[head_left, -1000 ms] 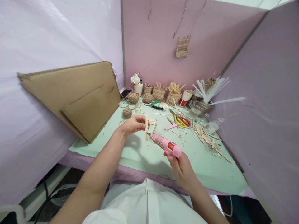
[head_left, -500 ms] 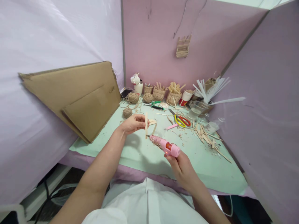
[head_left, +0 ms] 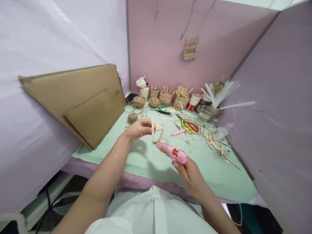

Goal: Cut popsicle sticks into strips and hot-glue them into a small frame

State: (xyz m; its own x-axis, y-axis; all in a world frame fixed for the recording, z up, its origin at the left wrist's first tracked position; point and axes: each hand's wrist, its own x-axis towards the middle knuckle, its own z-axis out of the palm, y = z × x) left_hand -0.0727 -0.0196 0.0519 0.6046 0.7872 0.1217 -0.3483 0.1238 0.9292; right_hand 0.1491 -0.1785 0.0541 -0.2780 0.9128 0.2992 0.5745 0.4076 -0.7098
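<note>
My left hand (head_left: pixel 141 129) pinches a small assembly of wooden craft sticks (head_left: pixel 152 131) above the table; one stick stands upright, and others angle off to its right. A pink hot glue gun (head_left: pixel 172 152) is gripped in my right hand (head_left: pixel 188 174), its nozzle at the lower end of the upright stick. Whether the tip touches the wood I cannot tell. An orange light glows on the gun's body. Just beyond lie a pink cutter (head_left: pixel 179 132) and scissors with yellow and red handles (head_left: pixel 188 126).
Cardboard sheets (head_left: pixel 97 107) lean at the left. Balls of twine (head_left: pixel 133 117), green-handled pliers (head_left: pixel 163 112) and stick-filled baskets (head_left: pixel 181 101) stand along the back. At right are loose sticks (head_left: pixel 214 141) and a cup of white glue sticks (head_left: pixel 207 113). A small wooden piece (head_left: pixel 190 50) hangs on the wall.
Almost nothing differs. The glue gun has shifted very slightly left, its nozzle still at the stick's lower end; my left hand keeps its hold.
</note>
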